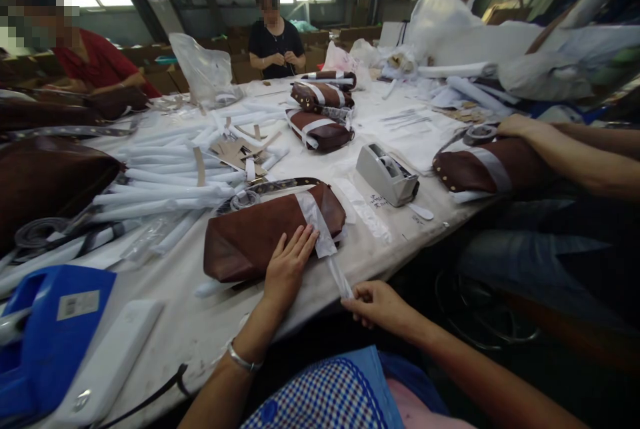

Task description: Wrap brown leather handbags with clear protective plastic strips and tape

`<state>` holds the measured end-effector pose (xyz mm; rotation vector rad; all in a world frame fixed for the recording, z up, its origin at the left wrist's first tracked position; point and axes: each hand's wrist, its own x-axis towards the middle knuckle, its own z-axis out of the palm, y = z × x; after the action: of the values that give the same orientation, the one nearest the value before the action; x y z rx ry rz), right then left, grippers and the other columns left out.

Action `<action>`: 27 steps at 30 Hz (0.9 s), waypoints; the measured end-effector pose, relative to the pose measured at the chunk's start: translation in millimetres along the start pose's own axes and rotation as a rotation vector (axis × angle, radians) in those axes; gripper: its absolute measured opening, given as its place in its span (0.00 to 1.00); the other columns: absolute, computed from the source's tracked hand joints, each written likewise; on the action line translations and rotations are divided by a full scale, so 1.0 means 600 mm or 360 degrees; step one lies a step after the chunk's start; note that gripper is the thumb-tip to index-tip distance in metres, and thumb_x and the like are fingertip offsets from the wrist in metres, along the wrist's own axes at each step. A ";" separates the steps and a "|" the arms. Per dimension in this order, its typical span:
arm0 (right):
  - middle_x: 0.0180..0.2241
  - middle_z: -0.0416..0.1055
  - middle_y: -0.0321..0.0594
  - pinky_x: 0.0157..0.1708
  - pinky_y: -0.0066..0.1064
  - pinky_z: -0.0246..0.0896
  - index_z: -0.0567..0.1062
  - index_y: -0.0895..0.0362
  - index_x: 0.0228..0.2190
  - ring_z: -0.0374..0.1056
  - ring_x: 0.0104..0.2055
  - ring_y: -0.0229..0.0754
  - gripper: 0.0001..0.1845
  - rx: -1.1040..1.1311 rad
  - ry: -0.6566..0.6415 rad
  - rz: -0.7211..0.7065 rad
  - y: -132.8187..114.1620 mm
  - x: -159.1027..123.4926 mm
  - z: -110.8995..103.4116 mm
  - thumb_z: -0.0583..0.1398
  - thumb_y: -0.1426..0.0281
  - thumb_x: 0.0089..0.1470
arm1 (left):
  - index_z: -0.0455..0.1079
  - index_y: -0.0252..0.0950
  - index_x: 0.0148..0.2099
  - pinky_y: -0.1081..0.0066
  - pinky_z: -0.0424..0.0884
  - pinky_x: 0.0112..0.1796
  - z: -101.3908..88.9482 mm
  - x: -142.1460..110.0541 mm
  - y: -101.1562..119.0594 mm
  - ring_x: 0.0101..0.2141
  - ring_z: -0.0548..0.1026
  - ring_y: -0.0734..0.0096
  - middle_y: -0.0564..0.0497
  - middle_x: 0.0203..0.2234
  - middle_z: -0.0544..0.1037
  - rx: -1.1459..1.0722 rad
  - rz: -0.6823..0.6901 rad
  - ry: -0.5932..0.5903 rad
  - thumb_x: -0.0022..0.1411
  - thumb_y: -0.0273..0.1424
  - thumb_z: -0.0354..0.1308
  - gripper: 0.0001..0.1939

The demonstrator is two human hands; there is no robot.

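I judge the left hand [291,261], fingers outstretched, steadies the bag [250,232] against pull from the right hand [374,304], fingers clamped on the strip [339,275]

Foreground handbag [250,235]: smooth leather-look, soft sheen | wrap strip [325,244]: thin, translucent, plastic-looking | tape dispenser [376,172]: hard matt plastic | bangle [243,359]: shiny metal

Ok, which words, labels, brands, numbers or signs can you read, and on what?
Nothing reads clearly.
White label on the blue plastic object: barcode-like lines, too small to read.
Dark handwriting-like marks on the table cover beside the grey tape dispenser: too blurred to read.
Brown bag under the left hand: no readable text.
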<state>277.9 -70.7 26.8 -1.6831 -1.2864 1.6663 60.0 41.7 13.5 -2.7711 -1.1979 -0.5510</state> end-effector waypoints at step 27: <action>0.40 0.76 0.44 0.40 0.36 0.65 0.76 0.54 0.40 0.72 0.43 0.49 0.11 -0.1173 0.0895 -0.0479 -0.034 0.052 -0.011 0.61 0.64 0.57 | 0.53 0.44 0.70 0.62 0.58 0.63 -0.103 0.078 -0.051 0.65 0.59 0.68 0.55 0.67 0.59 -0.0291 -0.0236 -0.0147 0.47 0.12 0.46 0.48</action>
<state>273.1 -33.0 28.2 -1.9983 -1.8323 0.4809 49.1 82.4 85.5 -2.9028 -1.4517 -0.5772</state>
